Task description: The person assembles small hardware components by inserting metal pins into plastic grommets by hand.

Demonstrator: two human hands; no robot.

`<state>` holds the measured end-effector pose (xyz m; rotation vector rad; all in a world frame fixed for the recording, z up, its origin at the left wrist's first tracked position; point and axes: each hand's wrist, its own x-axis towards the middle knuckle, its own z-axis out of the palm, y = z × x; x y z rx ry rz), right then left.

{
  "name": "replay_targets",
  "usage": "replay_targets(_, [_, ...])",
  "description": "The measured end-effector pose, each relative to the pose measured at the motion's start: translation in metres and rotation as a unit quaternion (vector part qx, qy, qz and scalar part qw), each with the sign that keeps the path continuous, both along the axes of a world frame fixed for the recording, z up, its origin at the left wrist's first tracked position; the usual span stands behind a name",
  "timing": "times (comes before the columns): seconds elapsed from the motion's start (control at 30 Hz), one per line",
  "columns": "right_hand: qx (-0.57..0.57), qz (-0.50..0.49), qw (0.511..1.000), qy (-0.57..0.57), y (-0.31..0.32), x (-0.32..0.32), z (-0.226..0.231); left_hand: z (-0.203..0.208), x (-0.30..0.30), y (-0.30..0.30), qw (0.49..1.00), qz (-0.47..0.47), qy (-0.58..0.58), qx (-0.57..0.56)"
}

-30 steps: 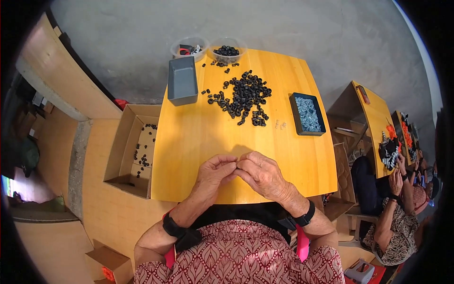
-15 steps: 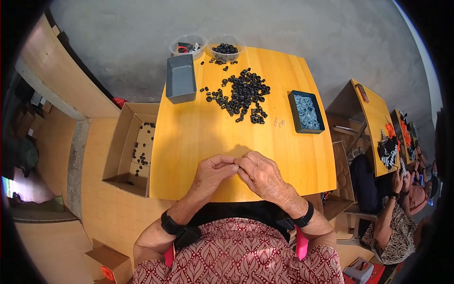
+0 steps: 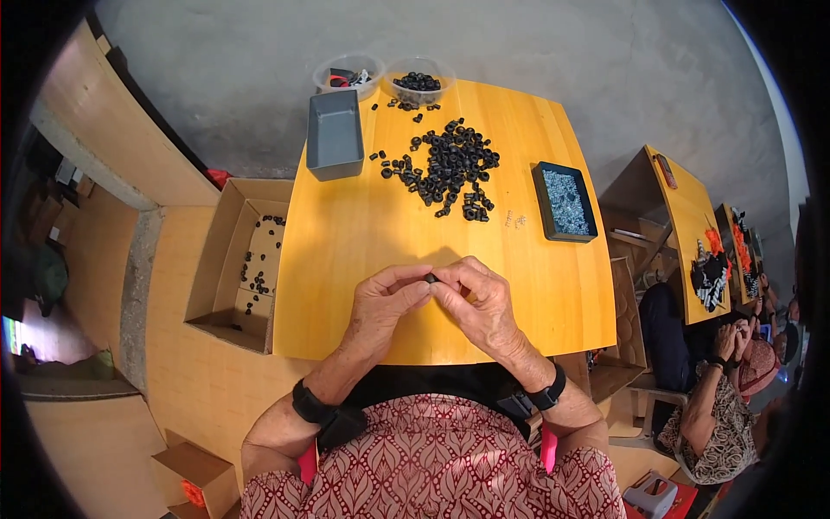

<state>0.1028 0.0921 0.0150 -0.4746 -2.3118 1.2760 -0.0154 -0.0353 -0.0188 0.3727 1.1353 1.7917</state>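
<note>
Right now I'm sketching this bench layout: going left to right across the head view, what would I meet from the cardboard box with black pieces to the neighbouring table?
Cardboard box, grey bin, pile of black pieces, tiny loose bits, dark tray of small pale pieces, neighbouring table.

At the table's [image 3: 562,298] near edge, the left hand [image 3: 385,304] and right hand [image 3: 484,304] pinch a black piece [image 3: 430,278]. A black heap [image 3: 458,160] lies toward the far edge, a grey tray [image 3: 335,134] by the far left corner, a black tray [image 3: 569,237] of pale bits [image 3: 566,201] near the right edge.
</note>
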Motion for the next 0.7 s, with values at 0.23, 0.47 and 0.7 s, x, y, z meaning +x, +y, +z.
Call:
replay_targets(0.23, [0.178,0.026,0.982,0.064,0.032,-0.024,0.005,0.006,-0.009,0.000,0.998,0.049,-0.047,-0.014])
replay_targets(0.47, [0.401,0.020,0.916,-0.019,0.085,-0.060,0.001,0.007,-0.012,0.000,0.994,0.043,-0.091,-0.032])
replay_targets(0.7, [0.482,0.047,0.871,-0.077,0.087,-0.076,-0.017,0.007,-0.015,0.000,0.994,0.038,-0.098,-0.043])
